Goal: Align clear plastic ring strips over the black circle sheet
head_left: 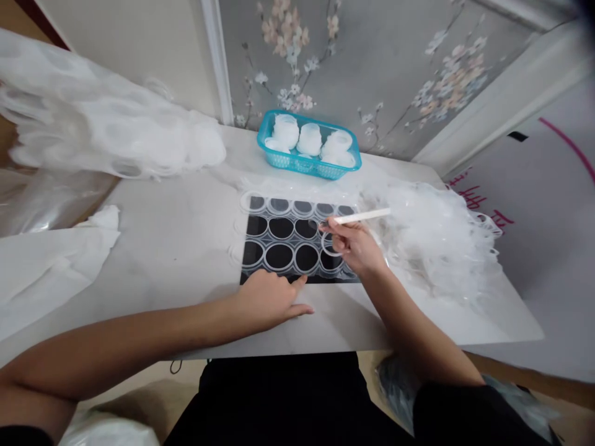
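I see left hand (267,300) at near edge of sheet (292,242), thumb and index wide | right hand (357,246) pinching white stick (369,215) | basket (313,168) beyond

Left hand (269,300): index finger (300,282) out to 2 o'clock, thumb (301,310) 3 o'clock; right hand (357,246) pinching, forearm (413,322) angled to 10 o'clock

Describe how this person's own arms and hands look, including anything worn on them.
The left hand and right hand are ungloved, with nothing visible worn on either wrist. The forearms are uncovered; a black left sleeve and black right sleeve show at the picture's lower edge. No markings or lettering show on them.
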A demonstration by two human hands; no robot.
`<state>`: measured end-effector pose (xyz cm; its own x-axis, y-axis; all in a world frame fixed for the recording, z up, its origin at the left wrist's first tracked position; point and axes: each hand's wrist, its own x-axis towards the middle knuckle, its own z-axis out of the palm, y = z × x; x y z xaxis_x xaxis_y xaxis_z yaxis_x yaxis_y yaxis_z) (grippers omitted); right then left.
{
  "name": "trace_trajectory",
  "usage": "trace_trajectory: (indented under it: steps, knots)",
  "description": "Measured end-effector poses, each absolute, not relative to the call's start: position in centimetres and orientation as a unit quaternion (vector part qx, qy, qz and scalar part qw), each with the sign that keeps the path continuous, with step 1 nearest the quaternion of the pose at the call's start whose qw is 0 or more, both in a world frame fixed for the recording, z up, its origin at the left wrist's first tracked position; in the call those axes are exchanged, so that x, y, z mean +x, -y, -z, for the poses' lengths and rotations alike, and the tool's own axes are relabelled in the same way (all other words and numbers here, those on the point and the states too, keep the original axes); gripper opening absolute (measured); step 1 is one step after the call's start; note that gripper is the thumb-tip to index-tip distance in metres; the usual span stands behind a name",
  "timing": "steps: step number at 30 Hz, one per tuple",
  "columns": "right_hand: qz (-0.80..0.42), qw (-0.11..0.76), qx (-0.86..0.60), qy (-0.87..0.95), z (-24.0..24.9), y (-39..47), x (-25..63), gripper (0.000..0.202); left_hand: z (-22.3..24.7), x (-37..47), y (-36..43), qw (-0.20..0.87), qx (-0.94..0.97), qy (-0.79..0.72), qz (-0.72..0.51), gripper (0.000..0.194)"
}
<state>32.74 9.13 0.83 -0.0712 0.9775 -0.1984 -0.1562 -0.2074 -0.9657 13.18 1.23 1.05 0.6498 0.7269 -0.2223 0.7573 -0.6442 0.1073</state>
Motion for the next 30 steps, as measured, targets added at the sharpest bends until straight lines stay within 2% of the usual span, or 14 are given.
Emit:
trace_trajectory:
  steps: [2, 5, 7, 13, 15, 21, 26, 30]
  knots:
    - [-0.694, 0.437, -0.470, 0.327, -0.2, -8.1, 32.8, 0.013, -1.0, 13.2, -1.2, 0.090, 0.907, -0.405, 0.074, 0.067]
    - [-0.728, 0.440, -0.445, 0.281, 0.0, -7.3, 33.3, 0.007, -1.1, 13.2, -1.3, 0.083, 0.910, -0.400, 0.070, 0.065]
    - [-0.713, 0.466, -0.434, 0.294, -0.2, -6.8, 33.6, 0.006, -1.1, 13.2, -1.2, 0.075, 0.911, -0.400, 0.068, 0.066]
    - [-0.602, 0.567, -0.417, 0.377, -1.5, -6.0, 34.8, 0.022, -0.9, 13.3, -1.0, 0.058, 0.907, -0.410, 0.073, 0.071]
    - [-0.559, 0.574, -0.424, 0.422, -1.7, -6.2, 35.1, 0.026, -0.9, 13.3, -0.9, 0.051, 0.907, -0.411, 0.078, 0.071]
    - [-0.493, 0.436, -0.516, 0.548, -0.4, -6.2, 34.5, 0.029, -0.5, 13.5, -0.7, 0.047, 0.902, -0.422, 0.079, 0.076]
    - [-0.635, 0.420, -0.504, 0.408, 0.3, -4.9, 33.9, 0.026, -0.5, 13.6, -0.6, 0.039, 0.906, -0.416, 0.064, 0.077]
    - [-0.677, 0.467, -0.430, 0.373, 0.1, -4.3, 33.7, 0.019, -0.9, 13.6, -0.8, 0.067, 0.903, -0.423, 0.043, 0.075]
